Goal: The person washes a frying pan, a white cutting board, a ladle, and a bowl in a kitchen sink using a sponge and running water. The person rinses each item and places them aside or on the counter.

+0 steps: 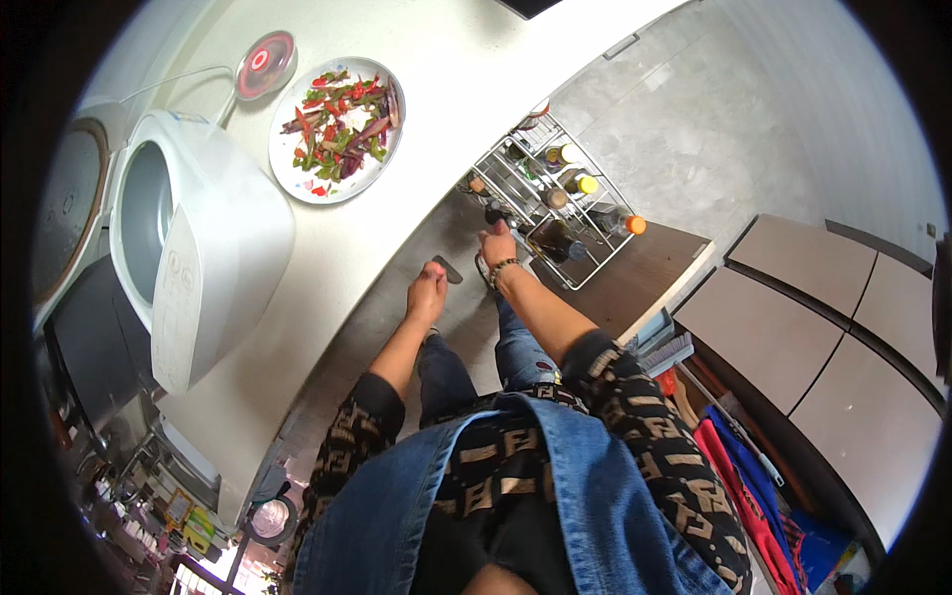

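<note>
My left hand (427,294) is held over the floor beside the counter edge, its fingers curled in; nothing shows in it. My right hand (497,247), with a beaded bracelet on the wrist, is at the near left side of a pull-out wire rack (587,271). Its fingers are bent close to a small dark bottle (494,211); whether they grip anything is hidden. The rack holds several bottles, among them one with an orange cap (635,224) and one with a yellow cap (587,184).
On the counter (416,141) are a plate (277,160) of cut red and green peppers with purplish pieces, a round lidded container (265,67) and a white appliance (230,223) with its lid up. The drawer's wooden front (632,275) juts out at right, near a brush (668,355).
</note>
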Action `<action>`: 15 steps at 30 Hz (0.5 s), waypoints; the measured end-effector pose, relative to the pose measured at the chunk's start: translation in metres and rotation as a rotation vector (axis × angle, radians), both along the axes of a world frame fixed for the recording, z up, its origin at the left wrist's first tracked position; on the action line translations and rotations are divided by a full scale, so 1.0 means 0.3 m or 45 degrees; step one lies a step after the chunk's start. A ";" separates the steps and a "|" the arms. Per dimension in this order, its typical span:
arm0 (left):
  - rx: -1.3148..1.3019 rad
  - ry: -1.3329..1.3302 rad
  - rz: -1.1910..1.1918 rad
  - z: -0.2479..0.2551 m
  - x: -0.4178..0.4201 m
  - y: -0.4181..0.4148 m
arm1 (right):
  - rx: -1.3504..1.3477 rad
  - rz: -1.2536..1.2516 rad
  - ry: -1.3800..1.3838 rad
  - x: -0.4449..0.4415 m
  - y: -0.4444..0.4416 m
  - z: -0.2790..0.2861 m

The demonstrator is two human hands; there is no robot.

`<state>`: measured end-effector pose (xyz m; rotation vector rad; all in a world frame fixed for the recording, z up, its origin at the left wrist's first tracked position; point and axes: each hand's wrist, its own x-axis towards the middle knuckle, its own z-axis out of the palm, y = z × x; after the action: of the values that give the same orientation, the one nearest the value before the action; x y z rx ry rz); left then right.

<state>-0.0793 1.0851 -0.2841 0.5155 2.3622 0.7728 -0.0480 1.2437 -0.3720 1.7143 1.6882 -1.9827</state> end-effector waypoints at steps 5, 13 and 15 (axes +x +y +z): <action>0.129 -0.007 0.057 0.018 0.084 -0.178 | 0.274 -0.244 -0.064 -0.146 -0.074 0.048; 0.209 -0.105 0.092 0.040 0.098 -0.227 | 0.370 -0.331 0.164 -0.157 -0.033 -0.116; 0.201 -0.105 0.097 0.046 0.085 -0.217 | 0.349 -0.270 0.138 -0.137 -0.050 -0.130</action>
<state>-0.0537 1.0200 -0.2703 0.4513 2.2671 1.0020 -0.0892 1.2287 -0.4111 1.9823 1.9700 -2.0424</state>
